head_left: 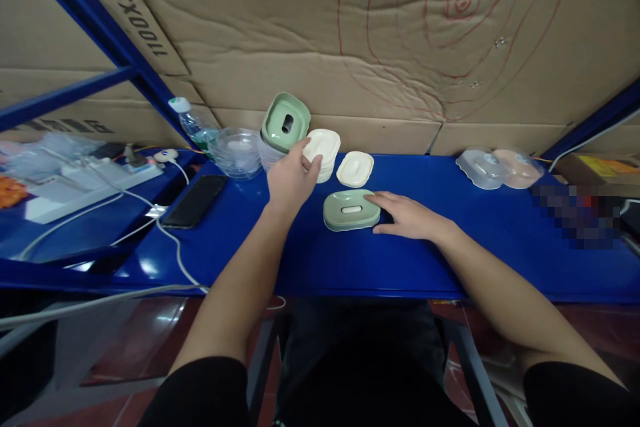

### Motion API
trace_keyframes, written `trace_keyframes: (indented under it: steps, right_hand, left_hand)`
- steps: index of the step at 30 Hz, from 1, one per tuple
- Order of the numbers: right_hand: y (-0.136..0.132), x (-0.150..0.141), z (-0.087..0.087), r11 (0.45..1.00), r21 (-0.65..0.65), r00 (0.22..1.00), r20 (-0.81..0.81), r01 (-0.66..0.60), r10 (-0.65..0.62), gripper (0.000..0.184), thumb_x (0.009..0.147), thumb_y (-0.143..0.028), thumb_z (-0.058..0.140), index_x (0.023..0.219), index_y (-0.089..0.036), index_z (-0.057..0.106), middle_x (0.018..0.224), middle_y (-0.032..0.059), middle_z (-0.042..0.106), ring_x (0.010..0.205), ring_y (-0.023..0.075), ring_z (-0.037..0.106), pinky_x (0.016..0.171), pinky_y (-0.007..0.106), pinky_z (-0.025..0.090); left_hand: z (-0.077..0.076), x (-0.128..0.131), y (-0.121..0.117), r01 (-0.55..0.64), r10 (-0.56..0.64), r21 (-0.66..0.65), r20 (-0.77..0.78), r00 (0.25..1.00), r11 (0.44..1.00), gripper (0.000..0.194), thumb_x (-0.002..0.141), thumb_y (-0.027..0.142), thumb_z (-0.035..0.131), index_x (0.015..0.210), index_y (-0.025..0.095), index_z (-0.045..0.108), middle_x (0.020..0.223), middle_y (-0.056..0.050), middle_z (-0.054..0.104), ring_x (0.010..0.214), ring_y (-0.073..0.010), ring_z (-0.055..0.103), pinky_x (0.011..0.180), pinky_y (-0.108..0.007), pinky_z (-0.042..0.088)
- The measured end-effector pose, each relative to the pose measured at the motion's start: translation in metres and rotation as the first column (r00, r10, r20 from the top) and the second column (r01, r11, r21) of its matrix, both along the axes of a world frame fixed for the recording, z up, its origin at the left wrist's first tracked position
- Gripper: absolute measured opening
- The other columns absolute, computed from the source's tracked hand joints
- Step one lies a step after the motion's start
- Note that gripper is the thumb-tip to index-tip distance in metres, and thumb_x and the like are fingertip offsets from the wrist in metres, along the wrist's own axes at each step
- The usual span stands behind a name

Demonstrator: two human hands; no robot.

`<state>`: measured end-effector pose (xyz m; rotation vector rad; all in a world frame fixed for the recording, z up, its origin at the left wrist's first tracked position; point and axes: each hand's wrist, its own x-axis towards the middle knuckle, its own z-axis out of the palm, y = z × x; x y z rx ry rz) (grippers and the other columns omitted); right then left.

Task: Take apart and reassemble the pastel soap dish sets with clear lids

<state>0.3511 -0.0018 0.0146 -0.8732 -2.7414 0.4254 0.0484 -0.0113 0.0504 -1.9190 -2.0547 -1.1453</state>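
Note:
My left hand point(291, 179) reaches to a stack of cream oval-cornered trays point(324, 145), its thumb and forefinger apart at the stack's left side. Some of its other fingers are hidden. My right hand point(407, 215) has its fingers stretched out at the right end of a green soap dish point(351, 208), touching the rim, with the thumb near the lower corner. This dish lies flat on the blue table and has a pale slot in its middle. Behind it lies a single cream tray point(355, 169). A green dish with a dark slot point(287, 122) leans tilted behind my left hand.
Left of the stack stand clear plastic bowls point(237, 152), a bottle point(193, 121) and a black phone point(195, 201). Cables and a white power strip point(95, 190) lie further left. Clear and peach covers point(483, 168) sit at the right. Cardboard point(300, 33) walls the back.

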Motion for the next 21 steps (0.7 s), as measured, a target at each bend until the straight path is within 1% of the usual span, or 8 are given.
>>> trace_keyframes:
  steps: [3,6,11,14,16,18,19,21]
  right_hand:
    - [0.001,0.001,-0.001,1.0,0.001,1.0,-0.01,-0.014,0.014,0.083,0.093,-0.052,0.078,0.163,-0.023,0.045,0.159,0.0194,0.056,0.141,0.0399,0.06,0.115,0.059,0.053]
    - [0.002,0.001,-0.001,1.0,-0.002,1.0,-0.011,-0.025,0.025,0.084,0.093,-0.053,0.077,0.164,-0.022,0.045,0.159,0.0197,0.056,0.141,0.0402,0.059,0.115,0.06,0.053]
    - [0.002,0.002,-0.003,0.999,0.0,0.999,-0.035,-0.034,0.033,0.083,0.093,-0.053,0.077,0.164,-0.025,0.044,0.159,0.0185,0.057,0.139,0.0401,0.061,0.113,0.061,0.054]
    - [0.003,0.002,-0.003,1.0,-0.001,0.999,-0.025,-0.032,0.032,0.084,0.093,-0.054,0.077,0.165,-0.024,0.044,0.159,0.0189,0.056,0.14,0.0402,0.061,0.114,0.061,0.053]
    - [0.003,0.002,-0.003,1.0,-0.004,1.0,-0.012,-0.028,0.028,0.084,0.094,-0.055,0.076,0.165,-0.023,0.043,0.16,0.0198,0.055,0.141,0.0404,0.06,0.115,0.061,0.053]
    - [0.003,0.002,-0.003,1.0,-0.006,1.0,0.002,-0.026,0.026,0.084,0.095,-0.055,0.075,0.165,-0.022,0.042,0.161,0.0206,0.053,0.143,0.0404,0.058,0.115,0.061,0.052]
    - [0.003,0.002,-0.003,1.0,-0.006,1.0,0.007,-0.027,0.027,0.084,0.095,-0.055,0.074,0.165,-0.022,0.042,0.162,0.0208,0.053,0.143,0.0404,0.058,0.116,0.061,0.052]
    - [0.003,0.003,-0.003,1.0,-0.007,1.0,0.008,-0.029,0.029,0.084,0.095,-0.055,0.074,0.166,-0.022,0.041,0.162,0.0203,0.052,0.144,0.0401,0.057,0.116,0.061,0.051]
  left_hand:
    - [0.006,-0.016,0.001,-0.112,0.112,0.006,0.002,0.994,0.994,0.054,0.1,0.043,0.061,0.149,0.021,0.06,0.092,-0.008,0.079,0.093,-0.0296,0.074,0.087,-0.04,0.054]
    - [0.007,-0.023,0.003,-0.142,0.142,-0.031,0.001,0.99,0.989,0.053,0.1,0.044,0.062,0.148,0.022,0.062,0.094,-0.01,0.08,0.095,-0.0316,0.074,0.088,-0.043,0.054]
    - [0.003,-0.017,0.005,-0.082,0.081,-0.041,-0.012,0.997,0.996,0.047,0.098,0.042,0.063,0.14,0.021,0.069,0.088,-0.009,0.078,0.089,-0.0291,0.074,0.084,-0.039,0.053]
    - [0.003,-0.018,0.005,-0.029,0.027,0.091,0.023,0.999,0.995,0.038,0.098,0.041,0.063,0.128,0.021,0.074,0.081,-0.004,0.074,0.083,-0.0234,0.072,0.082,-0.035,0.051]
    - [0.007,-0.029,0.005,-0.102,0.076,0.238,0.116,0.99,0.966,0.034,0.099,0.039,0.061,0.123,0.018,0.073,0.077,-0.003,0.07,0.078,-0.0204,0.069,0.081,-0.033,0.05]
    - [0.012,-0.048,0.006,-0.261,0.179,0.339,0.255,0.95,0.904,0.034,0.101,0.035,0.055,0.123,0.014,0.07,0.075,-0.002,0.066,0.077,-0.0195,0.066,0.079,-0.034,0.05]
    - [0.014,-0.059,0.006,-0.347,0.238,0.35,0.319,0.918,0.87,0.035,0.103,0.032,0.051,0.125,0.012,0.069,0.075,-0.002,0.065,0.078,-0.0199,0.065,0.079,-0.035,0.049]
    - [0.017,-0.081,0.006,-0.44,0.333,0.271,0.362,0.871,0.856,0.037,0.103,0.028,0.049,0.13,0.011,0.067,0.079,-0.003,0.066,0.085,-0.0217,0.067,0.084,-0.039,0.049]
